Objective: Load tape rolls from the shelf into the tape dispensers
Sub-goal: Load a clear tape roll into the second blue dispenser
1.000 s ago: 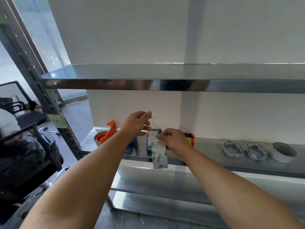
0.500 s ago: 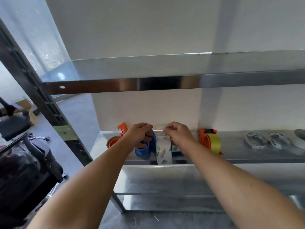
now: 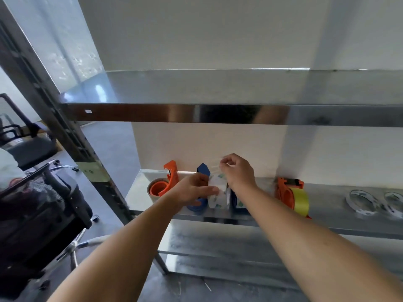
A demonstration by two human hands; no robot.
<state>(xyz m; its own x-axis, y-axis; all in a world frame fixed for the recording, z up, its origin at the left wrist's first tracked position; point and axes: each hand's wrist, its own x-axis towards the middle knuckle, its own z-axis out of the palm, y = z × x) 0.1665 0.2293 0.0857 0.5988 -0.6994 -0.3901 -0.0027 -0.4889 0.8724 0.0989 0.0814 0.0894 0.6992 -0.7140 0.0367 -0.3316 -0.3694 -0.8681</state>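
A blue tape dispenser (image 3: 203, 171) stands on the metal shelf (image 3: 327, 199) with a white printed tape roll (image 3: 217, 192) in it. My left hand (image 3: 192, 189) grips the roll and the dispenser's side. My right hand (image 3: 236, 171) is raised above the roll, its fingers pinching a strip of clear tape (image 3: 216, 166) pulled up from the roll. An orange dispenser (image 3: 171, 179) with a roll stands at the left. Another orange dispenser with a yellow roll (image 3: 299, 199) stands at the right.
Two flat printed tape rolls (image 3: 361, 203) lie at the far right of the shelf. An upper shelf (image 3: 218, 114) overhangs the hands. A metal upright (image 3: 65, 136) stands at the left, with an office chair (image 3: 43, 214) beside it. A lower shelf (image 3: 218, 247) sits beneath.
My right hand has lifted from the roll's front, pulling the tape end upward. My left hand has shifted right onto the roll. The view has tilted and moved closer.
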